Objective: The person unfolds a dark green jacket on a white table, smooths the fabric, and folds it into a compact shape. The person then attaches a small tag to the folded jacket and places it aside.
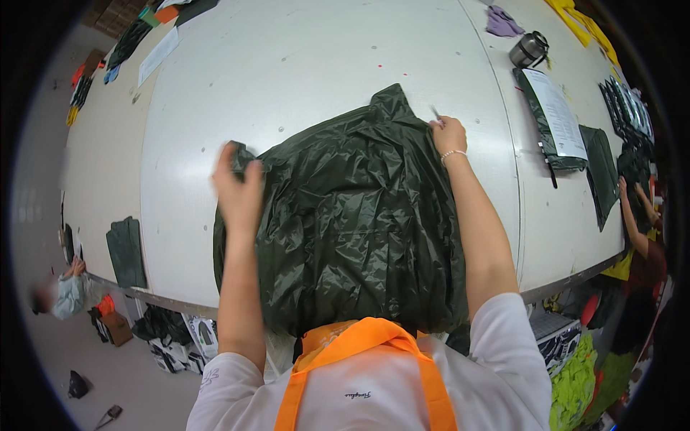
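Head view: left hand (238,192) holds green garment (348,215), right hand (449,136) a pointed tool (435,112), flask (529,50) beyond.

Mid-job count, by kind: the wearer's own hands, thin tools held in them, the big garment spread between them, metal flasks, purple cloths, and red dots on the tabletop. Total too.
Left hand and right hand: 2
Thin tool: 1
Spread dark green garment: 1
Metal flask: 1
Purple cloth: 1
Red dots: 2
Total: 8
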The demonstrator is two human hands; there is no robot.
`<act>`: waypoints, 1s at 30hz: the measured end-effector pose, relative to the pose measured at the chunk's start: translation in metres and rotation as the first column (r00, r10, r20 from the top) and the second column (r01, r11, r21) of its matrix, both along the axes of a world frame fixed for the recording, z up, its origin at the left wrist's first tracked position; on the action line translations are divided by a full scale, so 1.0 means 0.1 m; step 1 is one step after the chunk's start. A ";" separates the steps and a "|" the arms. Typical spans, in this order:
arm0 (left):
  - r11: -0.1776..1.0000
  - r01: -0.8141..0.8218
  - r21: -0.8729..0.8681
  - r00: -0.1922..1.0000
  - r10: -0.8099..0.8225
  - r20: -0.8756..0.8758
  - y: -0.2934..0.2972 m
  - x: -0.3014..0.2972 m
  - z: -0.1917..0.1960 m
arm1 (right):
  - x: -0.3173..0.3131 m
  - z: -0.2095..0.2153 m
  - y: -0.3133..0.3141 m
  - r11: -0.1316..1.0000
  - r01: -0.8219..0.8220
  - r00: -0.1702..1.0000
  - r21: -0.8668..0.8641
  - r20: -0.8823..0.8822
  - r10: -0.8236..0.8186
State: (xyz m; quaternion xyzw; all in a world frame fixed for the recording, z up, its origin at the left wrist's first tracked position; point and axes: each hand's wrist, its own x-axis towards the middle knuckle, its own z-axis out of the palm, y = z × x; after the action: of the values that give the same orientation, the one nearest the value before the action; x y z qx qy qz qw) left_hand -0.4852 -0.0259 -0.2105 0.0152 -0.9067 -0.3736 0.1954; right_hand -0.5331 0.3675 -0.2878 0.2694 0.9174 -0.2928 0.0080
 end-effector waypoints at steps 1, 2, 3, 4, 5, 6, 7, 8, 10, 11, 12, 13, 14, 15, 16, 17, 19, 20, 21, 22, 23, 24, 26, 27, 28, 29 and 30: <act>0.988 0.092 -0.123 0.995 -0.085 0.058 0.37 -0.06 0.06 | -0.02 -0.17 0.10 0.998 -0.025 0.999 0.055 0.043 0.023; 0.967 0.193 -0.163 0.981 -0.195 0.004 0.62 -0.09 -0.06 | -0.03 -0.20 0.08 0.995 -0.041 0.999 0.092 0.037 0.038; 0.938 0.312 -0.149 0.948 -0.317 -0.008 0.85 -0.17 -0.11 | -0.04 -0.20 0.04 0.990 -0.056 0.998 0.131 0.030 0.052; 0.913 0.376 -0.157 0.923 -0.383 -0.022 1.08 -0.24 -0.13 | -0.10 -0.25 0.09 0.993 -0.080 0.991 0.083 0.117 0.070; 0.888 0.440 -0.132 0.895 -0.446 -0.015 1.28 -0.33 -0.17 | -0.12 -0.25 0.12 0.989 -0.136 0.978 0.049 0.164 0.127; 0.872 0.470 -0.136 0.877 -0.478 -0.036 1.46 -0.38 -0.16 | -0.12 -0.22 0.17 0.975 -0.157 0.978 -0.160 0.114 0.176; 0.854 0.500 -0.142 0.863 -0.505 0.002 1.58 -0.46 -0.18 | -0.12 -0.17 0.20 0.914 -0.186 0.974 -0.361 0.054 0.220; 0.863 0.487 -0.139 0.872 -0.489 0.021 1.67 -0.55 -0.17 | -0.10 0.00 0.16 0.851 -0.252 0.964 -0.460 -0.039 0.264; 0.890 0.456 -0.022 0.889 -0.453 0.070 1.84 -0.79 -0.18 | 0.02 0.40 0.15 0.690 -0.377 0.926 -0.618 -0.223 0.306; 0.898 0.431 0.088 0.893 -0.438 0.102 1.93 -0.93 -0.21 | 0.07 0.59 0.13 0.649 -0.399 0.916 -0.648 -0.249 0.315; 0.897 0.397 0.193 0.895 -0.425 0.137 1.98 -1.08 -0.24 | 0.13 0.77 0.09 0.603 -0.422 0.905 -0.677 -0.276 0.324; 0.831 0.376 0.409 0.800 -0.514 0.309 1.96 -1.26 -0.31 | 0.16 0.92 0.07 0.554 -0.447 0.892 -0.702 -0.307 0.330; 0.741 0.383 0.551 0.630 -0.646 0.431 1.95 -1.36 -0.27 | 0.17 1.00 0.09 0.516 -0.422 0.904 -0.745 -0.304 0.300; 0.647 0.345 0.680 0.420 -0.755 0.504 1.95 -1.43 -0.25 | 0.17 1.06 0.12 0.509 -0.410 0.909 -0.756 -0.297 0.291; 0.626 0.382 0.680 0.212 -0.776 0.594 2.00 -1.35 0.11 | 0.20 1.09 0.18 0.509 -0.388 0.920 -0.769 -0.286 0.268; 0.607 0.349 0.714 0.247 -0.794 0.555 2.00 -1.28 0.22 | 0.20 1.13 0.19 0.498 -0.375 0.925 -0.782 -0.280 0.258; 0.563 0.273 0.780 0.316 -0.819 0.480 2.00 -1.16 0.33 | 0.20 1.18 0.19 0.545 -0.429 0.903 -0.721 -0.367 0.226; 0.557 0.271 0.785 0.365 -0.814 0.452 2.00 -1.11 0.40 | 0.21 1.19 0.18 0.571 -0.449 0.889 -0.687 -0.407 0.210; 0.549 0.261 0.794 0.376 -0.815 0.440 2.00 -1.11 0.39 | 0.20 1.17 0.16 0.597 -0.477 0.871 -0.645 -0.439 0.221; 0.541 0.251 0.803 0.392 -0.815 0.427 1.99 -1.10 0.42 | 0.17 1.13 0.14 0.621 -0.507 0.849 -0.598 -0.472 0.238; 0.532 0.241 0.811 0.407 -0.814 0.413 1.99 -1.08 0.45 | 0.15 1.12 0.11 0.643 -0.534 0.825 -0.549 -0.503 0.256; 0.548 0.224 0.806 0.431 -0.797 0.423 1.98 -1.04 0.49 | 0.15 1.13 0.08 0.650 -0.537 0.812 -0.537 -0.538 0.226; 0.503 0.152 0.851 0.448 -0.802 0.394 1.94 -0.98 0.55 | 0.12 1.18 0.09 0.672 -0.454 0.840 -0.584 -0.532 0.105; 0.477 0.116 0.871 0.457 -0.804 0.379 1.93 -0.96 0.58 | 0.10 1.22 0.09 0.679 -0.412 0.849 -0.608 -0.526 0.044; 0.477 0.107 0.872 0.477 -0.795 0.375 1.90 -0.94 0.59 | 0.07 1.24 0.10 0.680 -0.348 0.844 -0.646 -0.532 -0.074; 0.476 0.099 0.874 0.496 -0.785 0.371 1.88 -0.92 0.61 | 0.08 1.29 0.12 0.650 -0.335 0.850 -0.682 -0.516 -0.104; 0.475 0.091 0.875 0.515 -0.774 0.367 1.86 -0.90 0.62 | 0.11 1.33 0.11 0.632 -0.355 0.862 -0.689 -0.502 -0.064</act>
State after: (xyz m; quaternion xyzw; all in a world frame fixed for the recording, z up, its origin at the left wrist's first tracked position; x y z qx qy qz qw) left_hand -0.5755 0.1601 -0.1481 -0.0135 -0.6121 -0.7191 -0.3287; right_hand -0.5225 0.3789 -0.1551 0.0808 0.6979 -0.7067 -0.0833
